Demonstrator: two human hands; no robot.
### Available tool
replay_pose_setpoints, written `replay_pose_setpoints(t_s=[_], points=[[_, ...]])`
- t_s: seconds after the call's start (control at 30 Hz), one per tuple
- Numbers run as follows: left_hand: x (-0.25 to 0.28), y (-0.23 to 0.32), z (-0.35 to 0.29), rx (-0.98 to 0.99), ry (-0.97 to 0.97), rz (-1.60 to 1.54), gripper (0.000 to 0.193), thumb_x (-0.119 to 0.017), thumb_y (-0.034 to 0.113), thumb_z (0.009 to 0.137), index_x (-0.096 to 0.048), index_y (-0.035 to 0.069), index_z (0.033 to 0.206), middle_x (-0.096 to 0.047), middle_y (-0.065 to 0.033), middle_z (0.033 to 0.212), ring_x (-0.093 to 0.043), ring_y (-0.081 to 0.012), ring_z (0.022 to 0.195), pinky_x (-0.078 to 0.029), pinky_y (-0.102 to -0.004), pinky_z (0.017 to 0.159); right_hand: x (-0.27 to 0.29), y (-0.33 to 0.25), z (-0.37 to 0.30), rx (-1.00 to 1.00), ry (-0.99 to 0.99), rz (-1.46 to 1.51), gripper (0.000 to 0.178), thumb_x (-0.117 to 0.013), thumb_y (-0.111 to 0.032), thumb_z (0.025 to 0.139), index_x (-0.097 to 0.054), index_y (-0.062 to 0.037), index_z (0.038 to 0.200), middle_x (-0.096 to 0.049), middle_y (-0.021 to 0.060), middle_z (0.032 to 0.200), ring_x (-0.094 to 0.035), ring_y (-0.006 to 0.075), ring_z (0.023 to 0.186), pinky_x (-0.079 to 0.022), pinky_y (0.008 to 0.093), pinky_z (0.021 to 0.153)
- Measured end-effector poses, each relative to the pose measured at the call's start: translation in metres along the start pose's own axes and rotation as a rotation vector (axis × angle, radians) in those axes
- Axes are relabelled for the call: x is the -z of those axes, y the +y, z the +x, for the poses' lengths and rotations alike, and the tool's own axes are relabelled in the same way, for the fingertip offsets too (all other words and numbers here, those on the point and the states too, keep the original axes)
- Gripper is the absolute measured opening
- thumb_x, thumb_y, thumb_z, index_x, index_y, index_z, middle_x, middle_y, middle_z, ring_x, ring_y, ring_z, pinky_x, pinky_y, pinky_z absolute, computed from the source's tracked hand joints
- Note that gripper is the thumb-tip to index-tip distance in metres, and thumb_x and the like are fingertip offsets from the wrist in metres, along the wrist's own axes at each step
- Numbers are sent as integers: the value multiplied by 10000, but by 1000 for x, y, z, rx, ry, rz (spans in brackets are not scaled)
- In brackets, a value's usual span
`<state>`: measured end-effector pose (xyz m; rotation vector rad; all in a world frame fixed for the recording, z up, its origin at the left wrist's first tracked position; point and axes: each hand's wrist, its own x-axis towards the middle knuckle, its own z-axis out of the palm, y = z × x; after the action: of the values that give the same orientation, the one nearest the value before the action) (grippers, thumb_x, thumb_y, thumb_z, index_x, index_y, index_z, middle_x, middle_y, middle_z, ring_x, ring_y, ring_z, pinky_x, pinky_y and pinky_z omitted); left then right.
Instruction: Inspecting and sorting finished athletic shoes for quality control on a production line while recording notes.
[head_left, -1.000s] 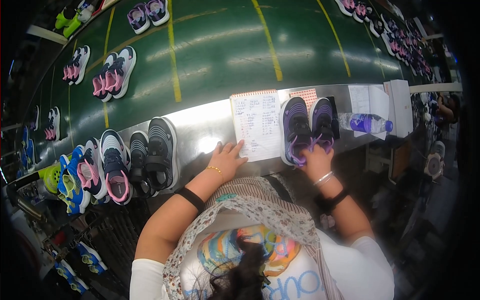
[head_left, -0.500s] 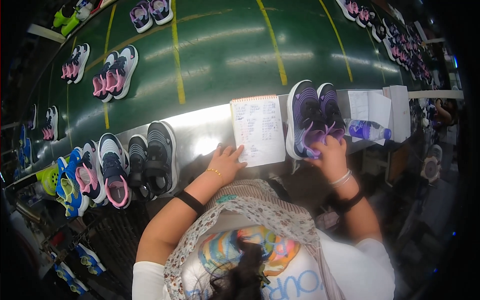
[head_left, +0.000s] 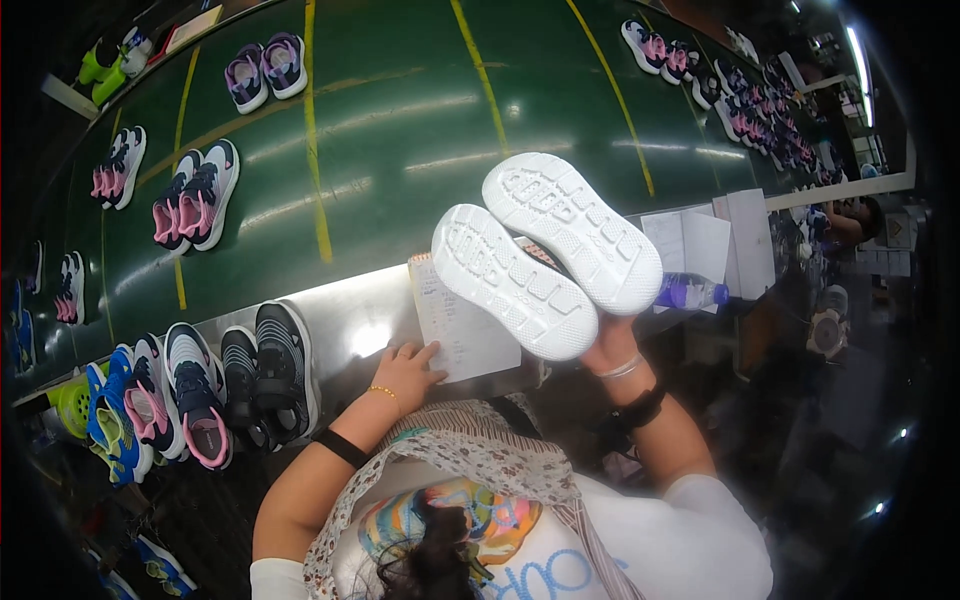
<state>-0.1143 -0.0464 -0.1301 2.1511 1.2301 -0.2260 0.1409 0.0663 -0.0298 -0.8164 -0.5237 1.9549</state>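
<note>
My right hand grips a pair of sneakers, turned so their white patterned soles face up. Its fingers are mostly hidden behind the heels. The raised pair covers much of a spiral notebook with handwriting on its page. My left hand rests with spread fingers on the metal ledge, fingertips at the notebook's left edge, holding nothing. Left of it, black sneakers stand beside a white, navy and pink sneaker.
A green work surface with yellow lines carries spaced pairs of shoes, such as a pink-lined pair. Right of the raised sneakers lie a purple-labelled bottle and white papers. Many shoes crowd the far right.
My right hand has lifted the sneakers off the ledge, moved them left over the notebook and turned their soles up. My left hand stays by the notebook. The whole view has shifted.
</note>
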Motion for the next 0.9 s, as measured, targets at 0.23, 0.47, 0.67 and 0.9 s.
replay_pose_setpoints(t_s=[0.23, 0.47, 0.67, 0.9], points=[[1, 1, 0, 31, -13, -6, 379, -640, 227, 716, -597, 310, 1084, -346, -33, 1350, -353, -269, 1196, -287, -451, 988, 6, -4, 1, -66, -24, 38, 975, -579, -654, 602, -256, -132, 1360, -326, 33, 1374, -317, 209, 1256, -287, 388, 1033], [4, 9, 9, 16, -17, 31, 390, -624, 227, 734, -582, 319, 1111, -329, -32, 1363, -358, -268, 1197, -281, -459, 994, -5, -48, 68, 129, -281, -1749, 533, -719, -442, 626, -605, -77, 998, -559, 96, 852, -548, 251, 846, -388, 372, 805], [6, 10, 9, 12, -28, 14, 368, -590, 208, 764, -579, 322, 1113, -318, -28, 1372, -362, -268, 1193, -275, -464, 997, 24, -117, 187, 400, 49, -2392, 505, -686, -420, 678, -565, -137, 1079, -548, 98, 955, -525, 258, 950, -399, 413, 815], [9, 5, 2, 38, -27, 18, 350, -555, 202, 786, -579, 322, 1114, -316, -27, 1372, -364, -268, 1192, -274, -470, 990, -112, -63, 124, 224, -652, -1436, 425, -593, -162, 821, -444, -67, 1208, -558, 138, 1059, -577, 217, 937, -460, 335, 806]])
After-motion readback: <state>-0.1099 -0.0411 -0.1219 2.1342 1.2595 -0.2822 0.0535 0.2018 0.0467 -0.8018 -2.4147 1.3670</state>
